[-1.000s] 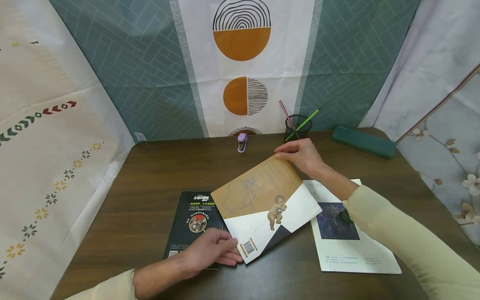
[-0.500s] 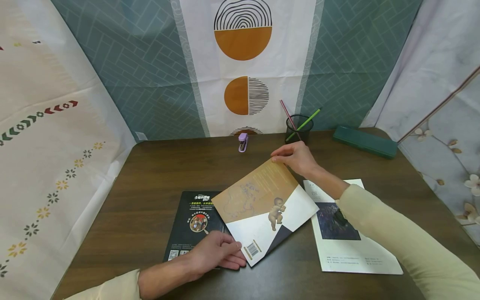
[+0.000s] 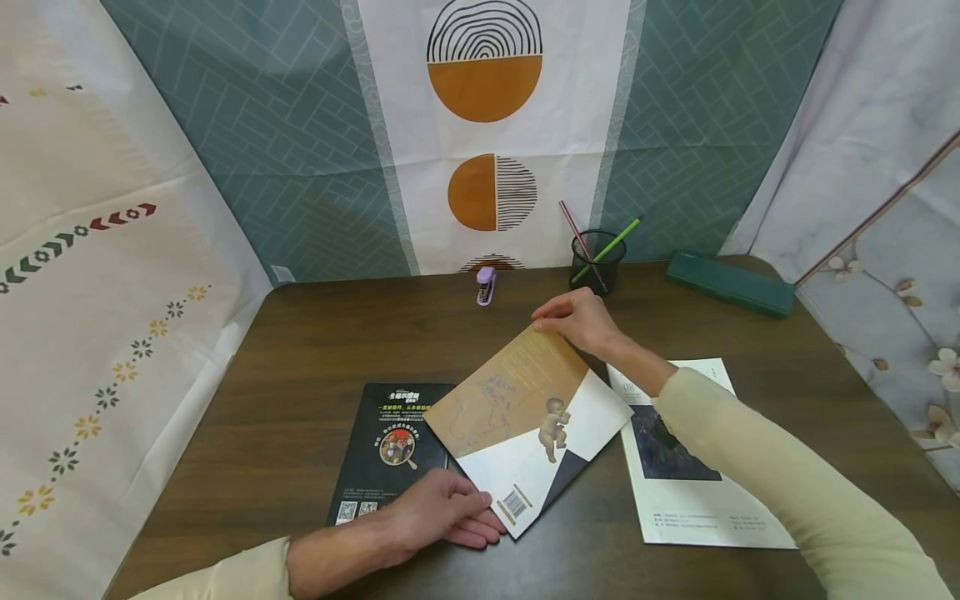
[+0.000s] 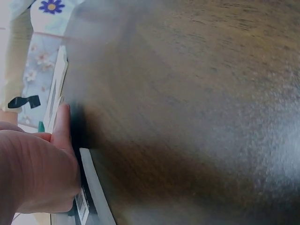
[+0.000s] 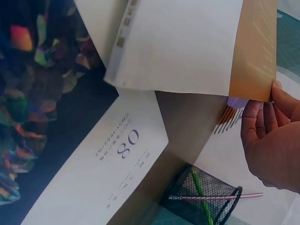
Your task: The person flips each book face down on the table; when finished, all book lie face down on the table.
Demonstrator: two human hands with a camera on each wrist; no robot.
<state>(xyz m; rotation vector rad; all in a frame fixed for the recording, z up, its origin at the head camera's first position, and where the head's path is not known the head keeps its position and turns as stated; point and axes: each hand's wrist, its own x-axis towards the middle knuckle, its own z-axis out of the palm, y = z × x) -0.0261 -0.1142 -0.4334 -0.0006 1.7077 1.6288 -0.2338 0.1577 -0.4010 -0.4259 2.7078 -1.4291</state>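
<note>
Tan-and-white book (image 3: pixel 517 417), one: mid-worktop, set askew, one corner toward the near edge and the opposite one toward the far edge; back cover up, with printed infant figure and barcode. Its left corner overlaps the black book, its right corner the magazine's left edge.

Left hand (image 3: pixel 442 508): holds the book beside its near corner, thumb above, fingers reaching under.

Right hand (image 3: pixel 581 321): pinches the book's far corner between thumb and fingers.

Black book (image 3: pixel 375 458): left of centre on the worktop (image 3: pixel 247 417), toward the near edge; near right corner hidden by the left hand.

Magazine (image 3: pixel 705 521): white, dark picture, numeral 08; toward the right edge, partly covered by the right sleeve (image 3: pixel 742 433).

Stapler (image 3: pixel 486 286): lilac; by the middle of the far edge.

Cup (image 3: pixel 606 271): black mesh; at the far edge, right of the stapler; contains a green pencil (image 3: pixel 622 234) and a red pencil (image 3: pixel 567 217).

Case (image 3: pixel 730 285): green, closed; near the far right corner.
</note>
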